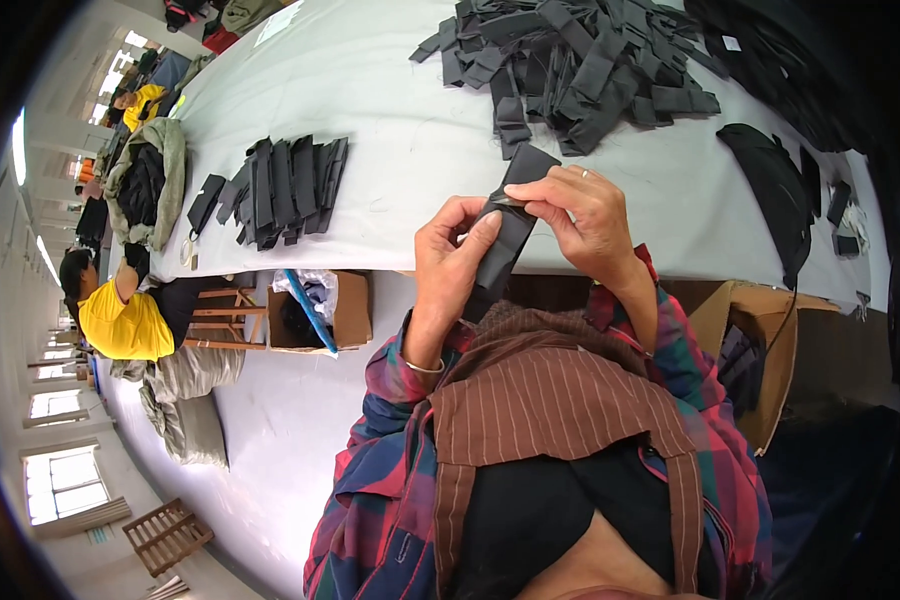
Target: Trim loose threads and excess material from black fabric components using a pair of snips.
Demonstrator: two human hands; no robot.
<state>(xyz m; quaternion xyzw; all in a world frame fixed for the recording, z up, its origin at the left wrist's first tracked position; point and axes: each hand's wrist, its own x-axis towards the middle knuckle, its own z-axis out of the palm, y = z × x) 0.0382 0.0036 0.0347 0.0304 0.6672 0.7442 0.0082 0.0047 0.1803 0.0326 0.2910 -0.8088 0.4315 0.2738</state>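
A dark grey fabric strip [506, 248] is held at a slant over the near edge of the table. My left hand [446, 252] is closed around its left side, with the thumb pressed on top. My right hand [592, 222] pinches at the middle of the strip. Something small and shiny shows at those fingertips, too small to make out. Just beyond both hands lies a big loose pile of similar dark strips [580, 75]. Off to the left, several strips in a neater row [288, 192] rest on the table.
The pale table [390, 100] spans the far side. Black fabric pieces [770, 190] lie at its right. Below it stand an open cardboard box [352, 312] on the left and another carton [778, 360] on the right. A person in yellow [125, 320] sits at the left.
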